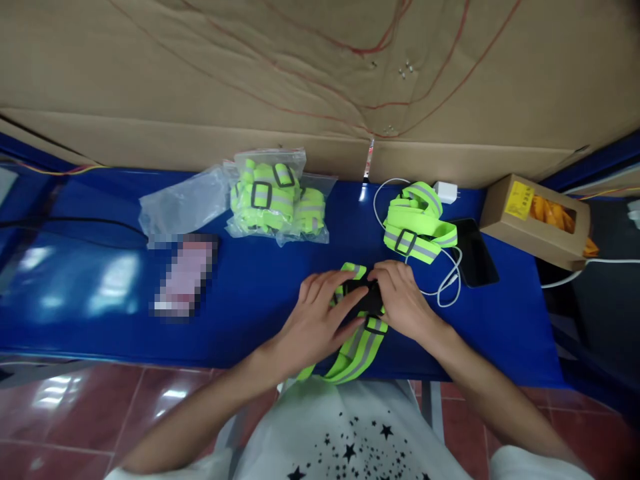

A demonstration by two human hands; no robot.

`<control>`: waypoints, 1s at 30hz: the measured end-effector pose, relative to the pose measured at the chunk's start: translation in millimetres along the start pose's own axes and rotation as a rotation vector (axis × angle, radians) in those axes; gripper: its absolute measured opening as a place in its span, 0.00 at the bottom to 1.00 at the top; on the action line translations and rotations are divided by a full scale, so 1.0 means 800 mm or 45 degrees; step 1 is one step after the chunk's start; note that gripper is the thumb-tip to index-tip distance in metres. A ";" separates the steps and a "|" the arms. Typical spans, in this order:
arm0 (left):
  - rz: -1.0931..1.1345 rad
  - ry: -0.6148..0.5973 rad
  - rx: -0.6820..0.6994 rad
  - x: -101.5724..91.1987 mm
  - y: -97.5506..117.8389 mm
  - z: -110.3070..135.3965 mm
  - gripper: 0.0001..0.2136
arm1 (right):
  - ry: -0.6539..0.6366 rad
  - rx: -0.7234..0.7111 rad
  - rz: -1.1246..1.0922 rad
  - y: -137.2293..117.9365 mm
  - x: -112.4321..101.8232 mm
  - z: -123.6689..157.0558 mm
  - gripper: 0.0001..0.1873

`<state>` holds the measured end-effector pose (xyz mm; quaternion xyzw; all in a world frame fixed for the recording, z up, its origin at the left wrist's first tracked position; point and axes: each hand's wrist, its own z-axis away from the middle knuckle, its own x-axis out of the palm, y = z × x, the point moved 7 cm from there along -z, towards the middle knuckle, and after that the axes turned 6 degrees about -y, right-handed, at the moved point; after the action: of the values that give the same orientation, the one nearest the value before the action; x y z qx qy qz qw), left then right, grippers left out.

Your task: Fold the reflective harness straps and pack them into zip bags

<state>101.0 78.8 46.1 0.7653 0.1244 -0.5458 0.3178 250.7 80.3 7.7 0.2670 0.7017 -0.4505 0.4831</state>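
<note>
The left hand (320, 317) and right hand (403, 300) clamp a neon strap (361, 353) between them, seemingly unfinished and unbagged, while bagged straps (273, 212) lie beyond the left hand and a loose strap (419, 227) beyond the right.

Gloss, weave and matt board

The blue bench (260, 293) has a smooth, glossy finish that throws back white glare. The coiled strap (420, 225) looks like woven cloth with a satiny grey band, its slide buckle (399, 240) smooth black plastic. The bags (185, 203) are thin, clear, crinkled plastic. The wall panel (175, 143) and window box (507, 230) are matt brown cardboard; the floor tiles (95, 417) gleam.
</note>
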 end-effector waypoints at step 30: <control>0.231 0.265 -0.198 -0.048 -0.032 0.006 0.14 | 0.351 -0.016 -0.382 0.006 -0.059 0.010 0.13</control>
<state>69.6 101.4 71.7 0.7990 0.1287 -0.4213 0.4094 276.6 78.0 48.1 0.2157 0.7958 -0.4722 0.3116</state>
